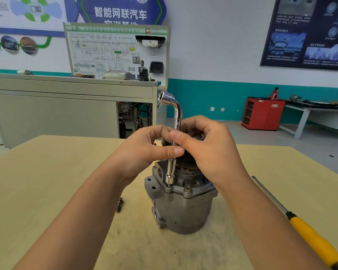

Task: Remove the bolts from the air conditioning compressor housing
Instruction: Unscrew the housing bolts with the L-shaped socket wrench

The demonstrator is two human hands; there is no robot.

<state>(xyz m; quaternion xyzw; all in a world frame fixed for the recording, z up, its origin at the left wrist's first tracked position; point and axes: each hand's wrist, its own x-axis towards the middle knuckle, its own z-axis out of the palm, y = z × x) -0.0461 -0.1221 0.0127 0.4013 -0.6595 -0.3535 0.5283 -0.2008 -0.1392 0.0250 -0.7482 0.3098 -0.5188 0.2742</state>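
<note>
A grey metal compressor housing [183, 207] stands upright on the wooden table [47, 182]. A chrome L-shaped socket wrench [172, 166] stands upright with its lower socket over a bolt at the housing's top flange. My left hand [144, 149] and my right hand [209, 149] both pinch the wrench shaft from either side, thumbs toward me. A second bolt [188, 189] sits in the flange just right of the socket. One loose bolt [119, 204] lies on the table to the left of the housing.
A screwdriver with a yellow handle [308, 234] lies on the table at the right. Behind the table stand a grey cabinet bench [66, 106], a training panel board and a red cabinet [261, 114] on the floor.
</note>
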